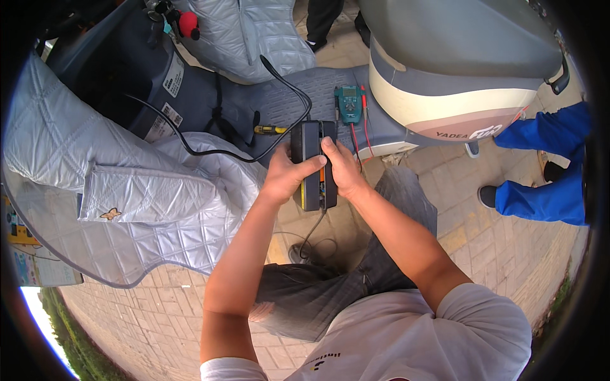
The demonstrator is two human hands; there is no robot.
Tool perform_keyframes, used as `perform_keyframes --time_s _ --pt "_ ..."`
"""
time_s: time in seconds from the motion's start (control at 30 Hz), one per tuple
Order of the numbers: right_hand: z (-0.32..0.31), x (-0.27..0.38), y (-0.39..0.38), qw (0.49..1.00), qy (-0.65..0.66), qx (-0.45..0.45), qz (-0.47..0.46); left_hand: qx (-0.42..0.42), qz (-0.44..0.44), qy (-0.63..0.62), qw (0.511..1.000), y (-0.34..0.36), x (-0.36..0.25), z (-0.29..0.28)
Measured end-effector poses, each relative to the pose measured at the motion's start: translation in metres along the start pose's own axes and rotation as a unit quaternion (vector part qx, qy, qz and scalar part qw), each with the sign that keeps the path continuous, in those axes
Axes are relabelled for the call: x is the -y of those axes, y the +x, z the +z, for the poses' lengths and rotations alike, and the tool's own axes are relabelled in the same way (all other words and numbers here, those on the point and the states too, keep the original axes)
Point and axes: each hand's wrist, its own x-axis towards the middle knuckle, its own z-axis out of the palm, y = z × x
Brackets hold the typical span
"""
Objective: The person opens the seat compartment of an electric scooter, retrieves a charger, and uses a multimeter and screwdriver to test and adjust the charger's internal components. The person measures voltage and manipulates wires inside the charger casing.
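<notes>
Over the edge of a scooter's grey footboard [330, 82], both my hands grip a black oblong box with cables, which looks like a charger [310, 197]. Its case is parted along a lengthwise gap, with orange and other coloured parts showing inside. My left hand [286, 174] clasps the left side, its thumb reaching across to the gap. On the other side my right hand [343, 168] holds the right half, thumb at the gap. From the top end a black cable [210, 152] loops toward the scooter's front; a thinner cord [318, 225] hangs from the bottom end. My undersides' fingers are hidden.
A green multimeter [350, 105] with red and black probes lies on the footboard, right of the box. Left of it is a yellow-and-black tool [270, 129]. A silver quilted cover [146, 190] drapes at left. Someone in blue trousers [540, 200] stands at right, near the scooter seat [464, 38].
</notes>
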Motion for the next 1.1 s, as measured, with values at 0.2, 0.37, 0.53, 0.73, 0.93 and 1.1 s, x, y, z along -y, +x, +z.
perform_keyframes --time_s 0.2,0.37,0.53,0.73,0.93,1.1 --pt "-0.003 0.003 -0.003 1.000 0.007 0.003 0.003 -0.031 0.032 -0.014 0.999 -0.005 -0.004 0.006" --pt "0.002 -0.002 -0.003 0.999 -0.009 -0.050 -0.012 0.002 0.011 0.057 0.998 -0.006 -0.018 -0.003" --pt "-0.008 0.003 0.002 0.988 0.122 -0.016 0.096 -0.021 -0.032 -0.027 0.999 -0.008 -0.029 -0.021" --pt "-0.027 0.005 -0.001 0.970 0.190 0.081 0.130 0.026 -0.028 -0.023 0.999 -0.016 -0.039 -0.051" --pt "-0.025 0.020 -0.015 0.933 0.296 0.132 0.157 -0.073 0.039 0.065 0.994 -0.011 -0.036 -0.057" --pt "-0.031 0.027 -0.023 0.917 0.334 0.137 0.168 -0.106 0.105 0.165 0.975 0.018 -0.020 -0.067"
